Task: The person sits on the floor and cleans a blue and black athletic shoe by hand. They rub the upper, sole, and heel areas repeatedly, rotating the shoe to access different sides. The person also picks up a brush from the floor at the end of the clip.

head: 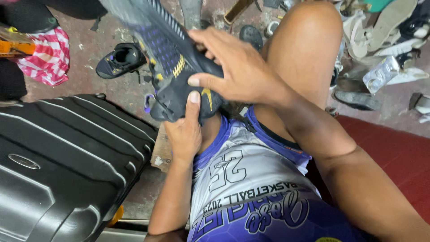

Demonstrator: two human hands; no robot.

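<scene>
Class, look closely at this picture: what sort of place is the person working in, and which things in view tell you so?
Probably a small shoe-repair workshop. Both hands hold a dark sneaker, its match lies on the stained floor, and loose soles and sandals are heaped nearby.

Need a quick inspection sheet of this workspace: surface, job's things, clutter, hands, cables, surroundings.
Surface: stained concrete floor, red mat at right.
Job's things: dark sneaker with purple and yellow accents, held over the lap.
Clutter: second dark shoe, loose soles, scattered footwear.
Hands: left hand supports the sneaker from below; right hand has its grip over the top.
Cables: nothing seen.
Surroundings: black hard-shell suitcase, red-and-white checked cloth.
</scene>
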